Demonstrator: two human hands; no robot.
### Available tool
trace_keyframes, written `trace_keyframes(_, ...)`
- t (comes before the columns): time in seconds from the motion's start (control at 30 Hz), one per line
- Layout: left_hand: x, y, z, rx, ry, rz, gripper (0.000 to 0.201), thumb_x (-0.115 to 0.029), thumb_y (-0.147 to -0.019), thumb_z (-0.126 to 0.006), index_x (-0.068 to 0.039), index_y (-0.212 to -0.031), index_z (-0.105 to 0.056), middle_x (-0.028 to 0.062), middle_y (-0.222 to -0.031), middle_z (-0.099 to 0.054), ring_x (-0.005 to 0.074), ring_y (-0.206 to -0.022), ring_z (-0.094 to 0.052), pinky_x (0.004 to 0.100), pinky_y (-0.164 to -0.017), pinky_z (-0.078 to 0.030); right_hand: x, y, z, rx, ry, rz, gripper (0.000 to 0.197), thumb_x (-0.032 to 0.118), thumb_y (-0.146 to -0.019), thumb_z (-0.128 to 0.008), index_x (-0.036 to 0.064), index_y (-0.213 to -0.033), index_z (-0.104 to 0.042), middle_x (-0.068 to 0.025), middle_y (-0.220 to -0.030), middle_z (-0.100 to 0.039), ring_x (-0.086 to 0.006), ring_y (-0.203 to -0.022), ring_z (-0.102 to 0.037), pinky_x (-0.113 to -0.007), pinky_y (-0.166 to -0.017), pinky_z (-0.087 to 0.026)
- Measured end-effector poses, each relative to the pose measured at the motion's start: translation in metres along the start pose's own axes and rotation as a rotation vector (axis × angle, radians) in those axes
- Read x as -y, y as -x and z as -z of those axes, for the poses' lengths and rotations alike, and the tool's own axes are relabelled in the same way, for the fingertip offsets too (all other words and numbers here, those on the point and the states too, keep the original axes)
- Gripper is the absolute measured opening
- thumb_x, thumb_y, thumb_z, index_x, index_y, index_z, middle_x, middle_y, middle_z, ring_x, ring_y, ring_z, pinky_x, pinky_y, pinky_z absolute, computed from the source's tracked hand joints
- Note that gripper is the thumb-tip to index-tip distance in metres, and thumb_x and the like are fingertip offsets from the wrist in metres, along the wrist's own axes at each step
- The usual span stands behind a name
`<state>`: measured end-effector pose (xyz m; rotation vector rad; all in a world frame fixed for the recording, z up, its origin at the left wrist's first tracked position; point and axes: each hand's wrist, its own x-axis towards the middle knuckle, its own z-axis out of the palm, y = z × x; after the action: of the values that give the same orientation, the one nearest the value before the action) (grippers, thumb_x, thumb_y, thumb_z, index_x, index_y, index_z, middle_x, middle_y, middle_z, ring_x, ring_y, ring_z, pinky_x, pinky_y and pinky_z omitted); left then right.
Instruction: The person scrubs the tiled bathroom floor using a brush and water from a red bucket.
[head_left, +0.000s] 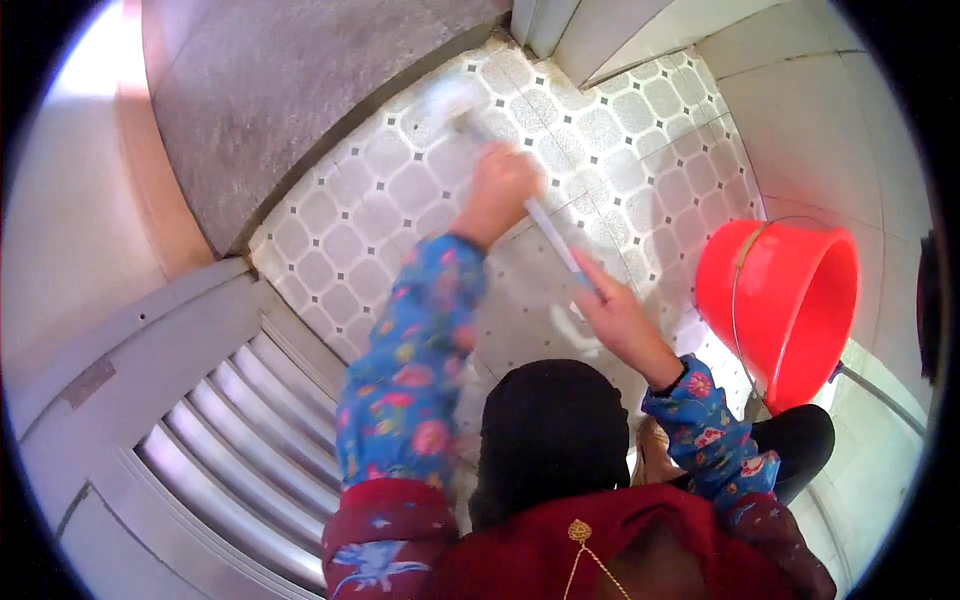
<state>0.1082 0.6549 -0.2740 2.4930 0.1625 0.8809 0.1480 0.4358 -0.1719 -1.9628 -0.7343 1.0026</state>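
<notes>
Both my hands grip the pale grey-blue handle (552, 235) of a long-handled tool. Its whitish head (445, 105) is smeared by motion at the far end, over the tiled floor (360, 215), and whether it is a brush or a mop cannot be made out. My left hand (500, 195) is wrapped round the shaft nearer the head, itself slightly blurred. Closer to my body, my right hand (620, 312) closes round the handle's other end. Floral blue sleeves cover both forearms.
A red bucket (735, 270) with a wire handle stands at the right by the tiled wall (820, 120). To the left is a louvred door (240, 400). A grey raised slab (290, 80) borders the floor at upper left; a pale door frame (550, 25) is at the top.
</notes>
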Motion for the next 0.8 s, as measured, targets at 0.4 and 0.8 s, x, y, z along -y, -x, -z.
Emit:
trace_keyframes(0.4, 0.009, 0.011, 0.036, 0.023, -0.08, 0.05, 0.014, -0.009, -0.052, -0.059, -0.014, -0.049, -0.046, 0.0031, -0.056, -0.047, 0.0231, -0.063, -0.048, 0.0358, -0.064, -0.036, 0.03, -0.002, -0.005, 0.239, -0.251, -0.116, 0.044, 0.011, -0.087, -0.046, 0.0108, -0.131, -0.04, 0.0037, -0.064, -0.047, -0.0047, -0.055, -0.041, -0.019, -0.049, -0.036)
trace_keyframes(0.8, 0.013, -0.011, 0.017, -0.069, -0.073, 0.038, 0.012, -0.015, -0.053, -0.057, -0.017, -0.047, -0.047, 0.0013, -0.051, -0.045, 0.0213, -0.058, -0.047, 0.0362, -0.058, -0.035, 0.072, -0.013, 0.025, 0.284, -0.287, -0.423, 0.043, 0.015, -0.088, -0.045, 0.0173, -0.131, -0.04, 0.0063, -0.06, -0.041, -0.0029, -0.047, -0.039, -0.019, -0.038, -0.03)
